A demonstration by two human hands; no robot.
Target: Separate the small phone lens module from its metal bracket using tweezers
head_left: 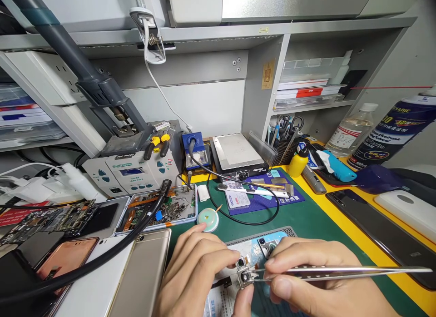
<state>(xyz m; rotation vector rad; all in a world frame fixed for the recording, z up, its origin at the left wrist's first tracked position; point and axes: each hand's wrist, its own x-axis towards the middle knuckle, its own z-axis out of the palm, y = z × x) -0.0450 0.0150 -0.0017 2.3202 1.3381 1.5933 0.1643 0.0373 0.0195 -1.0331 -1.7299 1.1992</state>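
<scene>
Between the thumb and fingers of my left hand is a small dual-lens camera module, its two dark lenses turned toward me. My right hand grips a pair of metal tweezers, and their tips touch the module's right side. Beneath both hands lies a pale blue and grey work pad with printed characters. Another dark part with a round lens rests on it near my right fingers. Part of the pad is hidden by my hands.
A solder spool sits beyond my left hand. Left are a parts tray, a gold phone back and a black hose crossing over. Behind stand a rework station and a hot plate. A dark phone lies right.
</scene>
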